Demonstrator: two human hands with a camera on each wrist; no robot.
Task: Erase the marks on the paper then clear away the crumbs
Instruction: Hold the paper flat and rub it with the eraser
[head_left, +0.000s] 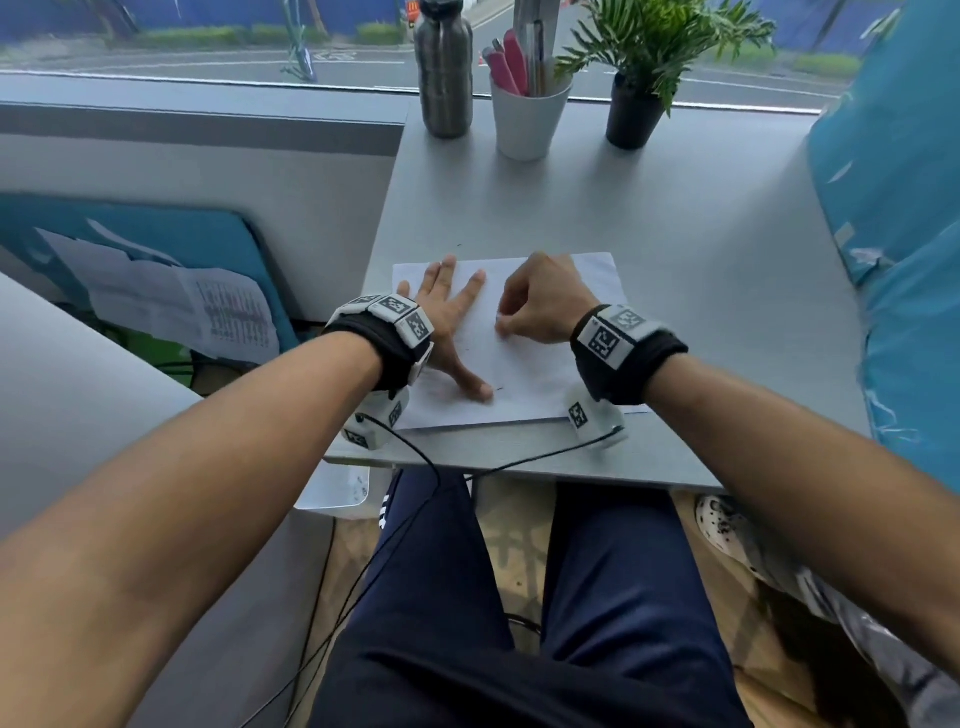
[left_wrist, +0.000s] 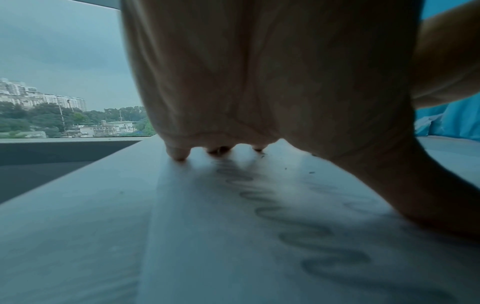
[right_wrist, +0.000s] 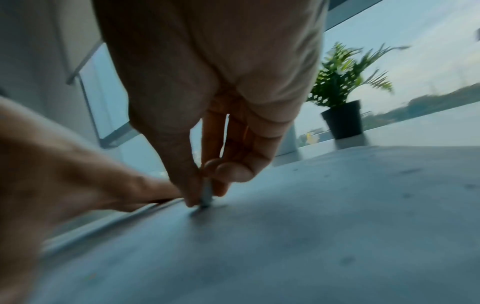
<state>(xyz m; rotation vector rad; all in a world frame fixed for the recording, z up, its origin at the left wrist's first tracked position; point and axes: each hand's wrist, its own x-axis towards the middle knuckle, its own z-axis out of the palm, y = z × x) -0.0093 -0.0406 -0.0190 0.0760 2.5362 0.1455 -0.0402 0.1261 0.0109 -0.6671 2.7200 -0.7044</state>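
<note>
Both hands sit on the paper (head_left: 545, 374), low-centre of the head view, near the desk (head_left: 701, 249) front edge. Left hand (head_left: 447, 317) lies flat w/ fingers straight and splayed, thumb out toward frame bottom, pinning the sheet and gripping nothing. Right hand (head_left: 535, 306) is curled, thumb and fingertips pinching a small pale eraser (right_wrist: 207, 195), its tip touching the sheet at centre of the right wrist view.

Looped pencil marks (left_wrist: 311, 232) run under the left palm, lower right of the left wrist view, so erasing looks unfinished; a few dark crumbs (left_wrist: 298, 170) lie just past them.

To do it well, imo: short strokes away from the pinning hand, light pressure so the sheet doesn't buckle, shift the left hand off covered marks. Crumbs come after.

Further up-frame: steel bottle (head_left: 445, 67), white pen cup (head_left: 527, 122), potted plant (head_left: 654, 57).
</note>
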